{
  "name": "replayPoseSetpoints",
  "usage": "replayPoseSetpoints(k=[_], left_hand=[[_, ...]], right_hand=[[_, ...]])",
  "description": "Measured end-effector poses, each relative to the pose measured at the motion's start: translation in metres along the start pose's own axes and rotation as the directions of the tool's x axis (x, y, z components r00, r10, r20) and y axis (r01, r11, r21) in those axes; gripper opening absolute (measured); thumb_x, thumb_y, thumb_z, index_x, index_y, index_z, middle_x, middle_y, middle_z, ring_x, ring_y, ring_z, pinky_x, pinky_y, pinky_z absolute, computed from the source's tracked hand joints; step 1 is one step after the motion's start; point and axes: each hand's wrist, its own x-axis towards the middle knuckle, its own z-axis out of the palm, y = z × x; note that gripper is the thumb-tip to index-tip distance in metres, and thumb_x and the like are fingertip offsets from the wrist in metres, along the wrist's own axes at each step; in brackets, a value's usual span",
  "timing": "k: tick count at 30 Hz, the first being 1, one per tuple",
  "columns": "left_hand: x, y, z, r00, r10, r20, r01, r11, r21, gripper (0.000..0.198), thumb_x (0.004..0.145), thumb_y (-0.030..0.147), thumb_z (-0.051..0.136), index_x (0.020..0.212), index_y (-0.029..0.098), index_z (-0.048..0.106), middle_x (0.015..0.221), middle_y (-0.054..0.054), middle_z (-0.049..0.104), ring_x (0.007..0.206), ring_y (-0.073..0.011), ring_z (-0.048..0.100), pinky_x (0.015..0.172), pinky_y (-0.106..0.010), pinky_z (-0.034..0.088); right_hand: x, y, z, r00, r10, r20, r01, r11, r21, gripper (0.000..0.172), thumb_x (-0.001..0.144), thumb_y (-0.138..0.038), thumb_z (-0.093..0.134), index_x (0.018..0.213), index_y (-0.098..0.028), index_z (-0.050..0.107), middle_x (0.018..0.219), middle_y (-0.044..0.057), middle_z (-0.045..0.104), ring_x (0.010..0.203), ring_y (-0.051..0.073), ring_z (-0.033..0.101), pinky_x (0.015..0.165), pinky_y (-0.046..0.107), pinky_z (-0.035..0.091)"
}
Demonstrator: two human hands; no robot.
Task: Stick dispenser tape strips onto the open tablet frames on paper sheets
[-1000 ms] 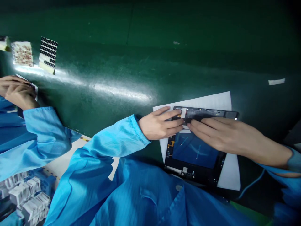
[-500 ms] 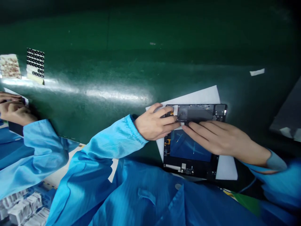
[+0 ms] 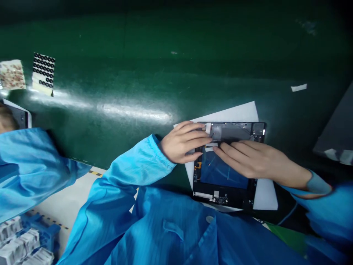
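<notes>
An opened tablet (image 3: 223, 200) lies on a white sheet (image 3: 266, 197), showing its blue battery area, orange flex cables and a small circuit board. My left hand (image 3: 183, 142) rests over the tablet's upper left part, fingers stretched out and the thumb apart from them. From the right, my right hand (image 3: 255, 160) reaches across the tablet with its fingers pressed together. Its fingertips meet the end of a short white strip (image 3: 210, 149) at the top of the blue area. Another pale strip lies just above; the undersides of my fingers are hidden.
To the left, a co-worker's sleeve (image 3: 30, 158) and partly visible hand are by another device (image 3: 20, 116). A sheet of black round stickers (image 3: 43, 71) lies on the green table (image 3: 124, 81). A dark grey object (image 3: 338, 129) stands at right. Blue crates (image 3: 44, 230) sit below left.
My left thumb and fingers have drawn back from my right fingertips and spread, uncovering the white strip. My right hand has barely moved. The co-worker's hand and sleeve have shifted left.
</notes>
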Motion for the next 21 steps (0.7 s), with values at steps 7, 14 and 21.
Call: replayPoseSetpoints(k=[7,14,21], left_hand=[[0.000,0.017,0.002,0.997,0.049,-0.054,-0.037,0.978,0.206,0.036,0.099,0.047,0.054,0.110,0.016,0.070,0.117,-0.009,0.073,0.123,-0.0296,0.061,0.109,-0.049,0.046],[0.022,0.054,-0.004,0.961,0.189,-0.200,-0.127,0.950,0.285,0.011,0.096,0.021,0.063,0.091,0.016,0.071,0.087,-0.002,0.074,0.079,-0.0149,0.067,0.072,-0.030,0.047],[0.040,0.065,-0.010,0.976,0.135,-0.170,-0.173,0.956,-0.236,0.009,0.095,0.021,0.064,0.093,0.015,0.071,0.084,-0.003,0.073,0.080,-0.0145,0.068,0.071,-0.029,0.051]], right_hand=[[0.011,0.001,-0.012,0.987,-0.033,-0.156,0.025,0.998,-0.052,0.015,0.086,-0.008,0.064,0.093,-0.016,0.074,0.089,0.004,0.073,0.081,0.015,0.061,0.081,0.030,0.052],[0.000,-0.039,-0.037,0.926,0.347,-0.146,-0.312,0.924,0.222,0.017,0.081,-0.013,0.074,0.097,-0.012,0.070,0.085,0.007,0.071,0.075,0.018,0.063,0.067,0.033,0.054],[-0.007,-0.064,-0.051,0.744,0.661,-0.091,-0.434,0.583,0.686,0.037,0.089,-0.026,0.070,0.124,-0.017,0.061,0.103,0.008,0.072,0.092,0.019,0.069,0.076,0.033,0.061]])
